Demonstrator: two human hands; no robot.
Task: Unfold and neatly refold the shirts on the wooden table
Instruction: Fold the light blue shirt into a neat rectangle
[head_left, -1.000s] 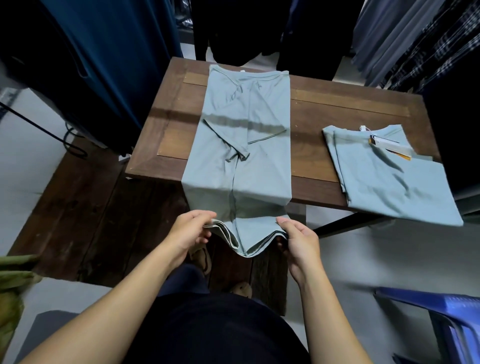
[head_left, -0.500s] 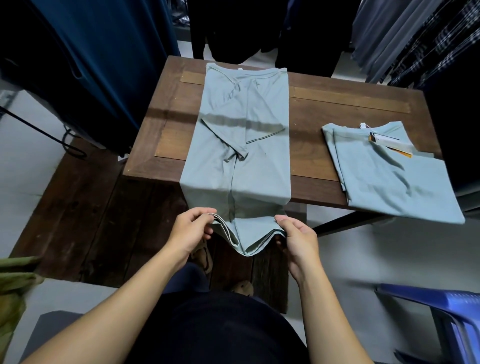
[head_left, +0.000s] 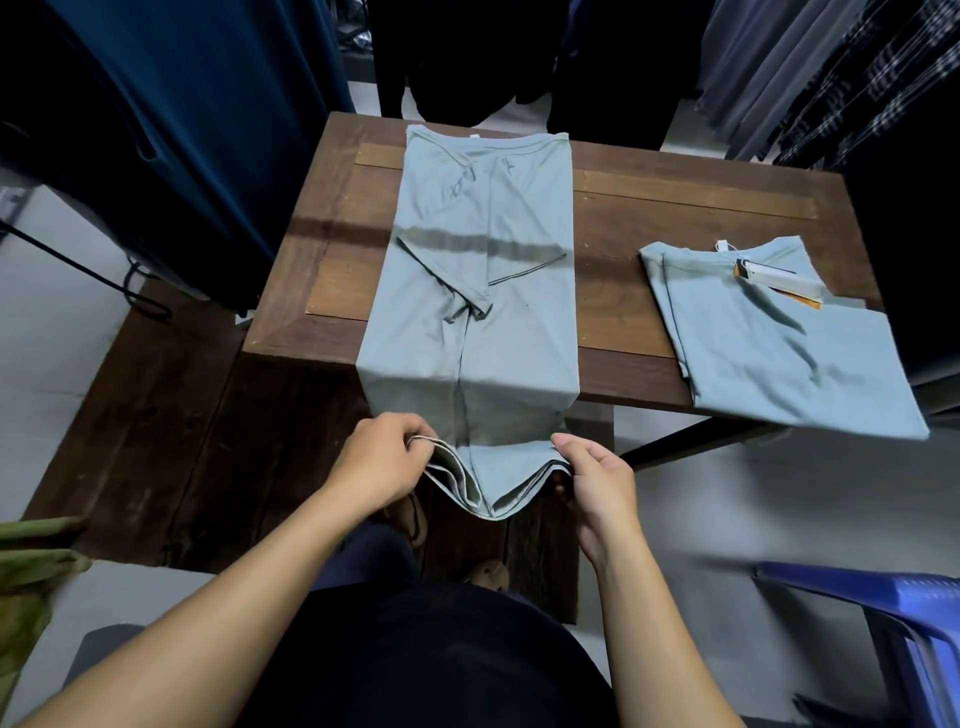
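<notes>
My left hand (head_left: 382, 465) pinches the hem's left corner, my right hand (head_left: 597, 478) the right corner — its fingertips hidden under cloth. Little has shifted since a moment ago: the long shirt (head_left: 483, 291) hangs off the wooden table's (head_left: 675, 208) near edge and stretches to the far edge. The folded shirt (head_left: 779, 353) lies to the right.

At frame centre, a long-folded shirt (head_left: 467, 270) lies on the wooden surface (head_left: 649, 208), its hem hanging over the near edge. The left hand (head_left: 382, 465) and right hand (head_left: 597, 480) pinch the hem's corners. A second folded shirt (head_left: 779, 348) lies at right.
</notes>
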